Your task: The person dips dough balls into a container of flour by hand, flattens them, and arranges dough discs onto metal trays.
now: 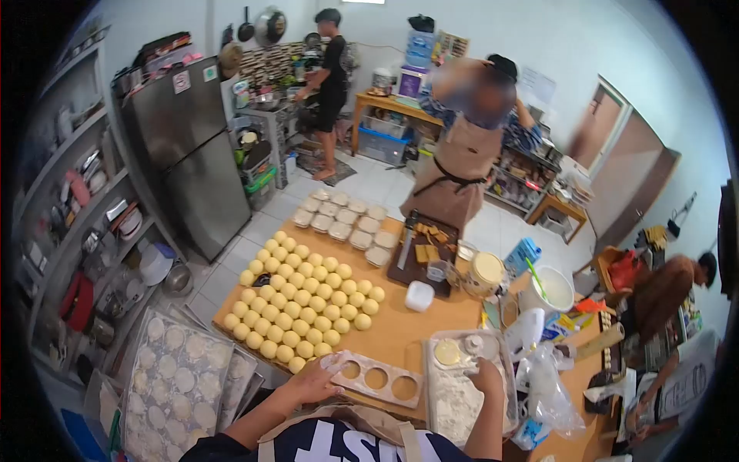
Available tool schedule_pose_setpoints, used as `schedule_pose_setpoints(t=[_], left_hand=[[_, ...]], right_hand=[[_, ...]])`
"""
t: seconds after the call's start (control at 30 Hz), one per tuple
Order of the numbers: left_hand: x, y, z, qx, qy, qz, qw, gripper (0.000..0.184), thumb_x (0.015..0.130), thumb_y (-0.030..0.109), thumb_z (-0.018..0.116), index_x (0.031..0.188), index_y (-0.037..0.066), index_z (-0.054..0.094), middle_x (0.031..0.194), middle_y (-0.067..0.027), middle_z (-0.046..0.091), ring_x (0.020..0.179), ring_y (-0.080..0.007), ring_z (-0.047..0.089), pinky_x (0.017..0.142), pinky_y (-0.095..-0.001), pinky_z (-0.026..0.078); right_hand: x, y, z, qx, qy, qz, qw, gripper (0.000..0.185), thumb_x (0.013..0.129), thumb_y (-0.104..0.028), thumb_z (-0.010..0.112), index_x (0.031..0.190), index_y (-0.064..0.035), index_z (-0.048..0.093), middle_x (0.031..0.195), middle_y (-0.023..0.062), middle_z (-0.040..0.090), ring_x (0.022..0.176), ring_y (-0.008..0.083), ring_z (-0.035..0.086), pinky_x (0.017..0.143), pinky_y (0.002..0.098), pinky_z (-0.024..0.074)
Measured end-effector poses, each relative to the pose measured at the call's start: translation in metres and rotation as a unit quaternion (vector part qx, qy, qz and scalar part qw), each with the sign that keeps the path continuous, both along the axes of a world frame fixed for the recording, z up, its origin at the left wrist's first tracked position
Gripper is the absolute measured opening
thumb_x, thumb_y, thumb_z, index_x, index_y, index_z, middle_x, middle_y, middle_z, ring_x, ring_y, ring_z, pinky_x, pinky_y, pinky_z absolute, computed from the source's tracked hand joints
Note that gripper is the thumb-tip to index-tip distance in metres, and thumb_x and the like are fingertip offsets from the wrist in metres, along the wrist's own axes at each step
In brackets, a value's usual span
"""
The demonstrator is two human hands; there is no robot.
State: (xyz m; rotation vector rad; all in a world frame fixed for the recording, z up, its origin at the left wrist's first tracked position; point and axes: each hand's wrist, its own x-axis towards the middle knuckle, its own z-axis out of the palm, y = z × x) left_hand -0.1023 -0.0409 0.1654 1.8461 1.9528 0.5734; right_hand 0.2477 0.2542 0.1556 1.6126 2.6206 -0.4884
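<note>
My left hand (314, 382) grips the left end of a flat wooden mould (391, 382) with round holes, near the table's front edge. White powder shows on its fingertips. Over a shallow tray (433, 408) of flour (460, 400) is my right hand (486, 377), its fingers stretched forward and apart. Just beyond those fingers, in the tray, lie a flat yellow dough disc (446, 353) and a pale round object (471, 344) whose kind I cannot make out. Rows of yellow dough balls (300, 300) cover the table left of the mould.
Beyond the dough balls stand lidded tubs (342, 215). A dark tray (400, 266) holds brown pieces. Right are a white bucket (548, 289) and plastic bag (550, 393). Floured trays of discs (173, 377) are at left. A person in an apron (454, 154) stands opposite; others work around the room.
</note>
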Motion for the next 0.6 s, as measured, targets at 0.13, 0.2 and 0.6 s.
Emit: schedule_pose_setpoints(t=[0.13, 0.2, 0.6], left_hand=[[-0.042, -0.035, -0.008, 0.012, -0.038, 0.051, 0.998, 0.060, 0.079, 0.037, 0.066, 0.129, 0.010, 0.049, 0.139, -0.0236, 0.037, 0.127, -0.0387, 0.037, 0.107, -0.0428, 0.030], [-0.061, -0.055, -0.001, 0.004, -0.015, 0.090, 0.996, 0.060, 0.078, 0.037, 0.067, 0.129, 0.010, 0.049, 0.138, -0.0236, 0.038, 0.125, -0.0388, 0.039, 0.105, -0.0433, 0.032], [-0.106, -0.196, -0.017, 0.010, -0.025, 0.339, 0.940, 0.053, 0.076, 0.030, 0.069, 0.124, 0.014, 0.054, 0.133, -0.0236, 0.043, 0.120, -0.0396, 0.044, 0.102, -0.0423, 0.037]], right_hand=[[-0.115, 0.000, 0.013, 0.014, 0.065, 0.110, 0.992, 0.054, 0.072, -0.030, 0.074, 0.115, -0.0034, 0.057, 0.111, 0.0179, 0.062, 0.105, 0.0332, 0.057, 0.089, 0.0398, 0.0457], [-0.176, -0.009, 0.010, -0.001, 0.079, 0.170, 0.982, 0.053, 0.073, -0.030, 0.073, 0.117, -0.0053, 0.057, 0.112, 0.0173, 0.061, 0.105, 0.0327, 0.057, 0.089, 0.0400, 0.0457], [-0.507, -0.130, -0.010, -0.119, 0.142, 0.522, 0.833, 0.046, 0.076, -0.024, 0.071, 0.117, -0.0088, 0.057, 0.118, 0.0162, 0.056, 0.104, 0.0322, 0.056, 0.088, 0.0411, 0.0457]])
